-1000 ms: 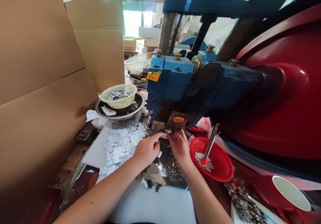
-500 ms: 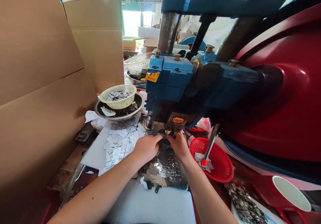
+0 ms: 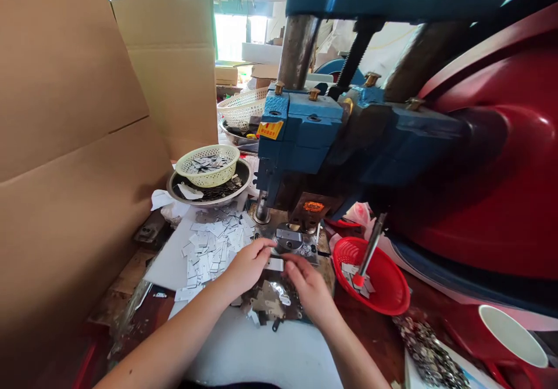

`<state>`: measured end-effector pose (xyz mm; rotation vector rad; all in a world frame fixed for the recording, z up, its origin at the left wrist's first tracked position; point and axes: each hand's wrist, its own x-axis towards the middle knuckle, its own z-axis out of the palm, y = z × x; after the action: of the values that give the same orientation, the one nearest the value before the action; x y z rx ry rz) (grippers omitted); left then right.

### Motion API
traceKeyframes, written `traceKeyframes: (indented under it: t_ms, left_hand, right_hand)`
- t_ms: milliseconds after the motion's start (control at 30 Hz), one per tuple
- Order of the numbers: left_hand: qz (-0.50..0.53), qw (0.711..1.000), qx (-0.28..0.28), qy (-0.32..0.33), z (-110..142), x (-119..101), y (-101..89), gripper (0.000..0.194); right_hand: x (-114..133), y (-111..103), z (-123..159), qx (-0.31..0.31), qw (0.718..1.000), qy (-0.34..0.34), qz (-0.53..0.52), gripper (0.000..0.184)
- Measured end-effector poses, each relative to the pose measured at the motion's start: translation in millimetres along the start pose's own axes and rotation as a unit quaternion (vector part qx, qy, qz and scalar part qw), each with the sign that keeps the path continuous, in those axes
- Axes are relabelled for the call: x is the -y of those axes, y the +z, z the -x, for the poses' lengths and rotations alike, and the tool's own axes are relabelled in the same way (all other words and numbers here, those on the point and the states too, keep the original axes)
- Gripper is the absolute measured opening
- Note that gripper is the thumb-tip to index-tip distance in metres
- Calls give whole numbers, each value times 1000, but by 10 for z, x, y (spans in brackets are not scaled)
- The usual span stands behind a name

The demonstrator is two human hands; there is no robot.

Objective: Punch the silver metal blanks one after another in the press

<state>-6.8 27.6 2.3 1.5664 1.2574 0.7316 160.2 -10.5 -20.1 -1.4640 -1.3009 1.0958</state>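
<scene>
In front of the press, a small flat metal plate [image 3: 274,264] spans the gap between my two hands. My left hand [image 3: 247,267] is closed at the plate's left end, thumb and forefinger close together. The right end is pinched by my right hand [image 3: 308,287]. Just beyond, a similar metal plate [image 3: 289,235] lies on the round die [image 3: 288,244], beneath the raised punch holder [image 3: 311,207]. Thin metal pieces [image 3: 265,299] are scattered on the press bed below my hands.
Left of the die, many loose plates [image 3: 209,249] cover a white sheet. A yellow-green basket [image 3: 208,177] sits in a metal bowl [image 3: 173,191]. On the right are a red basket [image 3: 394,296], a metal rod [image 3: 372,243] and the large red flywheel [image 3: 501,203].
Both hands have drawn back from the die toward me, with a metal plate now showing between them. The die and the plate on it have come into view. The camera has shifted slightly.
</scene>
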Motion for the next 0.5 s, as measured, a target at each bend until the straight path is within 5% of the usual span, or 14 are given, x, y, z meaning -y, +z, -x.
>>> traceKeyframes:
  t_ms: [67,167,500]
  left_hand:
    - [71,997,30,-25,66,12,7,31]
    - [144,988,44,-46,134,16,16,31]
    - [285,937,52,-194,314,207,42,54]
  right_hand:
    - [3,104,128,45,995,45,-80,39]
    - [-18,189,189,30,987,78,-136,39]
    - [-97,108,226,-53,995,41,-69,40]
